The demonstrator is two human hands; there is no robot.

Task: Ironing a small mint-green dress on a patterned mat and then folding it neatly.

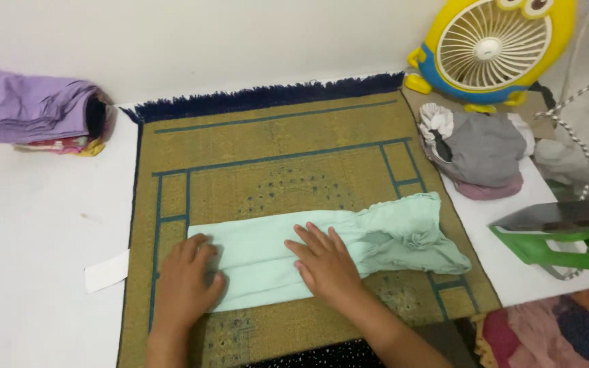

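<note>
Head view, read from left to right: a folded pile of lilac and pink cloth (pixel 35 109) lay at the far left of the white table (pixel 35 225), with a small white paper slip (pixel 106 270) nearer the edge. Over the table's middle lay an olive woven mat with dark blue lines and fringe (pixel 274 150). On it, the left hand (pixel 185 283) pressed flat, fingers spread and gripping nothing, on the left end of a pale mint-green folded garment (pixel 267 255). The right hand (pixel 325 266) lay flat too, fingers extended, on the garment's middle. The garment's long axis ran left to right across the mat; its smooth folded part sat under both hands, while its gathered, ruffled end (pixel 410 235) reached rightward beyond the right hand, the nearer one. Further right sat a grey and white bundle of clothes (pixel 485 150), a yellow and blue cartoon-shaped fan (pixel 492 44) and a green iron (pixel 567 235).
</note>
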